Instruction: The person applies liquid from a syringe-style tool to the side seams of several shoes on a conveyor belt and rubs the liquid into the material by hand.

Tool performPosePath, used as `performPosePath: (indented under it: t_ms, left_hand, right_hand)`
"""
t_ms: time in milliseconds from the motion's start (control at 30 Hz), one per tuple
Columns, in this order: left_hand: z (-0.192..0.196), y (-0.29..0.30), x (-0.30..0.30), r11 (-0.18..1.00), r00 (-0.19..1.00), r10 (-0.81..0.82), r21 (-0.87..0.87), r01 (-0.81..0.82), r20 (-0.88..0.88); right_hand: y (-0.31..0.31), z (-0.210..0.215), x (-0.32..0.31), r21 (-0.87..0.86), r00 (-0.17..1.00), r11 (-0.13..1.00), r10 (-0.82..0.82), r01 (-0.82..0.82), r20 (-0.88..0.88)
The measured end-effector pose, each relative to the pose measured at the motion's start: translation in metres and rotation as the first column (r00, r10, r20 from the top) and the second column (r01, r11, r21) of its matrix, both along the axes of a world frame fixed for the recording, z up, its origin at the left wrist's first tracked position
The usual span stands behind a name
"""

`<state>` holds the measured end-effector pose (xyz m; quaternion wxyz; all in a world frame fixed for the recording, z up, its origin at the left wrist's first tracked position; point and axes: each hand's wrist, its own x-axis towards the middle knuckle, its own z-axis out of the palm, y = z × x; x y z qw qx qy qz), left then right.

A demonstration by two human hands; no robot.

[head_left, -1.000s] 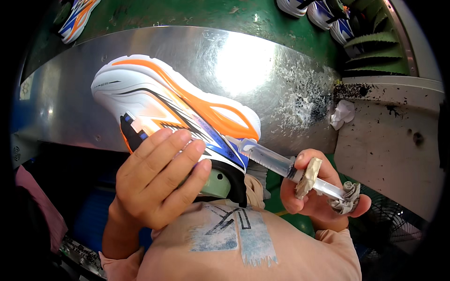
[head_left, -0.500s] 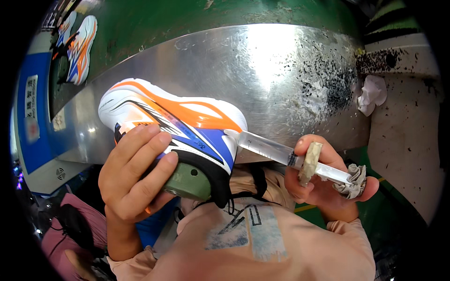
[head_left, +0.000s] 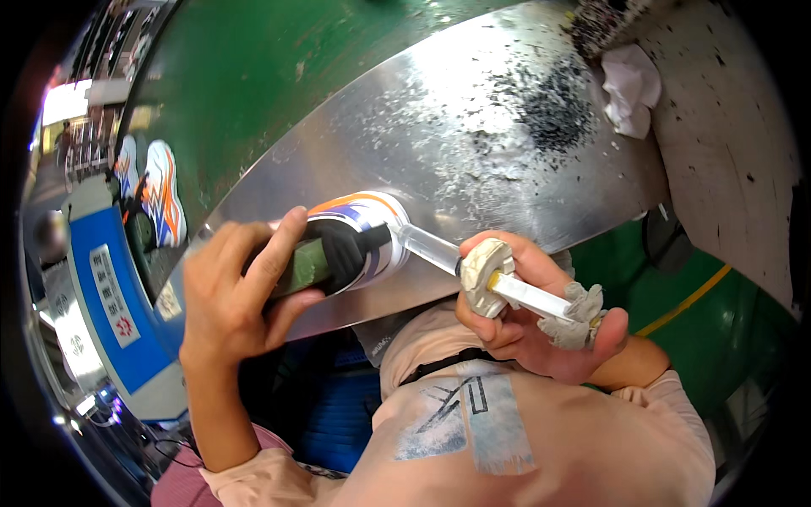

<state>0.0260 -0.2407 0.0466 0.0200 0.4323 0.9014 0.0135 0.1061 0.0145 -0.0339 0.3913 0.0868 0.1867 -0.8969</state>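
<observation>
My left hand [head_left: 226, 291] is closed around a sports shoe [head_left: 390, 211] in white, orange and purple, tilted so that its black heel collar [head_left: 345, 249] faces me. A green shoe last [head_left: 306, 266] fills the opening of the shoe, with my fingers over part of it. In my right hand [head_left: 536, 351] is a clear syringe [head_left: 432, 250], gripped behind a thick off-white wrapped collar [head_left: 487, 275]. The thumb lies at the plunger's grey wrapped end [head_left: 574, 317]. At the shoe's heel side, the syringe tip appears to touch the edge by the sole.
Beneath my hands curves a metal worktop [head_left: 296, 160], speckled with black and white residue. Crumpled white paper [head_left: 632, 91] lies at the far right. Another pair of similar shoes [head_left: 162, 194] stands at the left on the green surface [head_left: 245, 59], near a blue panel [head_left: 110, 287].
The shoe has turned from showing its side to showing its heel and collar. My right hand has moved left with the syringe, and the whole view has shifted.
</observation>
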Motion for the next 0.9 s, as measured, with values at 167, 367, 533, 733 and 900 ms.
performPosePath:
  t_ms: [167,367,533,733,900]
  left_hand:
    - [-0.003,0.024,0.019,0.939,0.938,0.343,-0.011,-0.342,0.056]
    - [-0.012,0.039,0.029,0.859,0.863,0.504,0.092,-0.504,0.029]
    - [-0.012,0.052,0.022,0.779,0.781,0.621,0.058,-0.624,0.065]
    - [-0.006,0.044,0.018,0.754,0.769,0.622,0.150,-0.639,0.146]
    - [-0.010,0.030,0.010,0.723,0.745,0.627,0.183,-0.666,0.228]
  right_hand:
    - [-0.010,-0.007,0.009,-0.037,0.958,0.974,-0.228,0.225,-0.173]
    - [-0.035,-0.004,0.020,-0.032,0.898,0.933,-0.354,0.358,-0.261]
    - [-0.050,0.000,0.030,0.007,0.873,0.918,-0.374,0.396,-0.312]
    - [-0.071,0.008,0.050,0.102,0.808,0.885,-0.362,0.455,-0.466]
    - [-0.090,-0.021,0.044,0.175,0.763,0.876,-0.275,0.450,-0.586]
